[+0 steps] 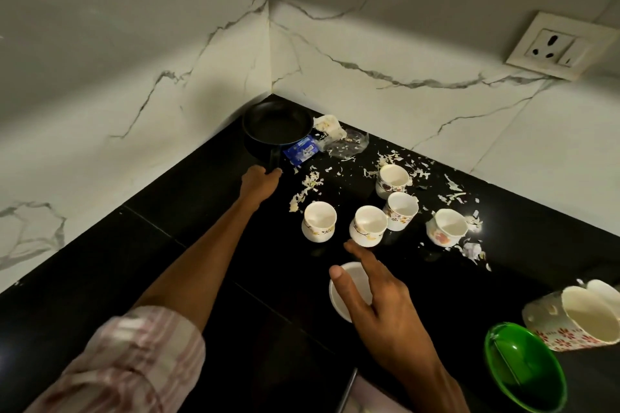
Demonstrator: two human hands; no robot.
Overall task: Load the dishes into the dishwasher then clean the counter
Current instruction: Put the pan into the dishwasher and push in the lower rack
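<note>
While left hand [260,179] grips pan [276,126] handle at far corner, right hand [375,292] hovers open, empty, above near cup [349,292]. Five cups [367,226], scraps [307,189] remain on counter [167,261]; loading barely begun.

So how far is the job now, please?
Nothing looks finished yet; no dishwasher is in view. In hand: the left hand grips the black pan's handle in the corner, and the right hand hovers open over a white cup. Left: five floral cups, the green bowl, and the scraps on the black counter.
</note>
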